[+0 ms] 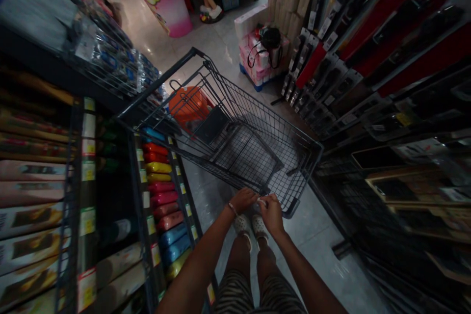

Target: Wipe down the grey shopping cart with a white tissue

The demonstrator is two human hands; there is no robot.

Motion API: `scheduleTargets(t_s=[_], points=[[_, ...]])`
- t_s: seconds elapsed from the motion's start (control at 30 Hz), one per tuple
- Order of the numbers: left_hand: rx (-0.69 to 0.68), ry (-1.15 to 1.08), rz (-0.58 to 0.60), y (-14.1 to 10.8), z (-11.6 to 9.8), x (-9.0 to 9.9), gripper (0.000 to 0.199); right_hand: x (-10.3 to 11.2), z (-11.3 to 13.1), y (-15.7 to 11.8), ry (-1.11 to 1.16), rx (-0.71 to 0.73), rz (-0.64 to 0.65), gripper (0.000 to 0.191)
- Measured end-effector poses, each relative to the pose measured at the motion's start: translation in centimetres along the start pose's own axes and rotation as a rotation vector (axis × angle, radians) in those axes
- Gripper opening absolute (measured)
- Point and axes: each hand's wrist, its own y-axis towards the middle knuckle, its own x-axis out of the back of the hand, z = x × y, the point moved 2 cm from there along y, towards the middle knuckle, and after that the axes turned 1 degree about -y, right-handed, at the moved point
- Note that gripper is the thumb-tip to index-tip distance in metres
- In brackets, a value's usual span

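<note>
My left hand [246, 199] and my right hand [272, 214] meet in front of me, fingertips almost touching. Both have their fingers closed. A small pale object [261, 202] shows at the fingertips of my right hand, too small to name. Just beyond the hands stands a dark wire shopping cart [298, 149], turned at an angle, with its handle end away to the upper left. Its wire basket floor shows bare mesh. Behind the bars near the handle end is an orange rounded thing [189, 105]; whether it sits inside the cart is unclear.
Shelves of colourful packs [162, 198] line the left, with price tags along their edges. Hanging packaged goods [331, 78] and a dark rack fill the right. Ahead, a stack of pink packs [263, 59] carries a black bag [270, 38]. A pink display stand [165, 2] is farther off.
</note>
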Motion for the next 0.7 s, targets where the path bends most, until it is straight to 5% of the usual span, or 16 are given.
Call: scheduleTargets(t_s=[0.23, 0.5, 0.7], points=[[-0.015, -0.027, 0.010, 3.7, 1.0, 1.1, 0.029, 4.2, -2.3, 1.6, -0.072, -0.025, -0.036, 0.022], [-0.017, -0.017, 0.020, 7.2, 2.3, 3.2, 0.028, 6.4, -2.8, 2.1, -0.172, -0.132, -0.149, 0.022], [0.112, 0.078, -0.038, 3.8, 8.6, 6.8, 0.031, 4.5, -1.2, 3.1, -0.158, -0.212, -0.287, 0.027]])
